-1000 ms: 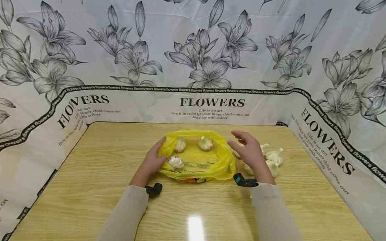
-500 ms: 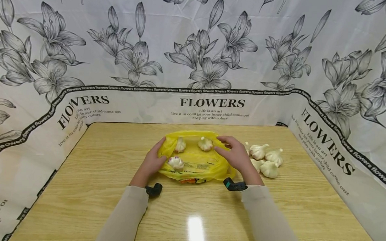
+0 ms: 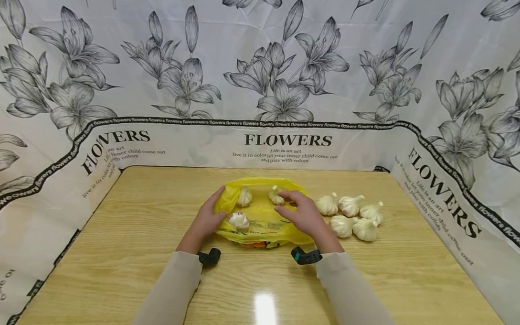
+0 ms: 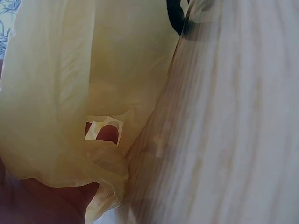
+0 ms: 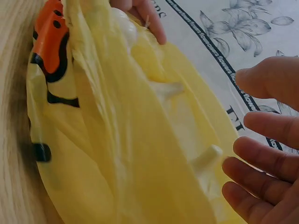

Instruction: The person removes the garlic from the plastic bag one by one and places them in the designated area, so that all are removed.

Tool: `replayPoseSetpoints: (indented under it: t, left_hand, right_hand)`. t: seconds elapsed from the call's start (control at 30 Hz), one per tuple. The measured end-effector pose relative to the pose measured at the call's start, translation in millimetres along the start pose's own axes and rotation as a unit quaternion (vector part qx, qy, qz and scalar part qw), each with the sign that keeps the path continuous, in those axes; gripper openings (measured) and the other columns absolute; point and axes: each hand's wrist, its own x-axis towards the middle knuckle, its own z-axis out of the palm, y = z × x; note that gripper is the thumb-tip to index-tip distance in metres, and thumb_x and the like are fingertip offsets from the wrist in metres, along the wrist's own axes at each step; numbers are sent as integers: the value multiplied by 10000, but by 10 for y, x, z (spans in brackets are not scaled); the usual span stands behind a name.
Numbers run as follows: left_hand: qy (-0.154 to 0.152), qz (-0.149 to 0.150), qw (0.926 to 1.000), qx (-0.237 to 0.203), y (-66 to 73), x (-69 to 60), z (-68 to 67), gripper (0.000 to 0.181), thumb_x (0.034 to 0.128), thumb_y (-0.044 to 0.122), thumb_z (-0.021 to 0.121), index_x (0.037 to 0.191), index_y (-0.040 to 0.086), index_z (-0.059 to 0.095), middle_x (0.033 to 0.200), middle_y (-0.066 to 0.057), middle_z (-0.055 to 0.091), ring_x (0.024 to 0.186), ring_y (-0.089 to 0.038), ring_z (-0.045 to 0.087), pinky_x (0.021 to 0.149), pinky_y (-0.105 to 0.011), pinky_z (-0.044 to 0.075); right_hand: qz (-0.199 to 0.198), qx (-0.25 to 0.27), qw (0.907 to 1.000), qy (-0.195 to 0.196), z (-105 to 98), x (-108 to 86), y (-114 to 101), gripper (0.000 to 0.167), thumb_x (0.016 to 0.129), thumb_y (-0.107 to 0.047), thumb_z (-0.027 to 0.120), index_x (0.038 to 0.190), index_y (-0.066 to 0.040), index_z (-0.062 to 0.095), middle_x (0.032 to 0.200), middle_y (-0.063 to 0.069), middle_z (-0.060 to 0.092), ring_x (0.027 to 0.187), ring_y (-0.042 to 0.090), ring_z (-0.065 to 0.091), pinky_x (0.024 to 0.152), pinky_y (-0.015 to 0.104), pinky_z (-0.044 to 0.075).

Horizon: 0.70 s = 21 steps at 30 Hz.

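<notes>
A yellow plastic bag (image 3: 262, 234) lies on the table with its mouth spread, and inside it are three garlic bulbs: one at the back left (image 3: 244, 197), a purple-marked one at the front left (image 3: 238, 220), and one at the back right (image 3: 276, 194). My left hand (image 3: 205, 219) grips the bag's left edge; the left wrist view shows the bag plastic (image 4: 51, 93) close up. Over the bag's right side, my right hand (image 3: 304, 214) is beside the back-right bulb. The right wrist view shows that hand (image 5: 271, 154) with loosely bent fingers and nothing held.
Several garlic bulbs (image 3: 350, 205) sit in a cluster on the wooden table (image 3: 230, 297), to the right of the bag. A flower-printed cloth (image 3: 190, 146) stands as a wall behind and along both sides. Black wrist cameras (image 3: 306, 255) are strapped under both wrists.
My right hand has moved left, from beside the garlic cluster to over the bag's right side. The cluster is now uncovered. My left hand keeps its hold on the bag.
</notes>
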Motion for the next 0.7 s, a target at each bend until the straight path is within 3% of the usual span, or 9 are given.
replayPoseSetpoints:
  t: [0.17,0.47,0.7]
  left_hand:
    - [17,-21,10000,-2,-15,4,14,770,878,87,530,1555,283,218,1608,-42,247,1488,-281,208,1195,-497,195]
    - [22,-66,10000,-65,-31,19,19,773,876,88,534,1555,280,218,1608,-35,249,1489,-273,208,1197,-492,190]
    - [23,-37,10000,-88,-26,13,19,773,874,81,530,1555,276,221,1607,-42,251,1487,-275,210,1195,-494,192]
  right_hand:
    - [-8,-97,9999,-91,100,27,-24,519,903,-414,637,1377,-226,543,1388,38,539,1215,317,551,988,491,469]
    - [102,38,9996,-278,235,85,-76,503,904,-362,650,1364,-183,558,1357,93,574,1201,281,566,989,450,481]
    - [208,-96,9992,-329,303,130,-124,484,899,-393,646,1334,-190,585,1339,80,596,1165,260,588,913,442,520]
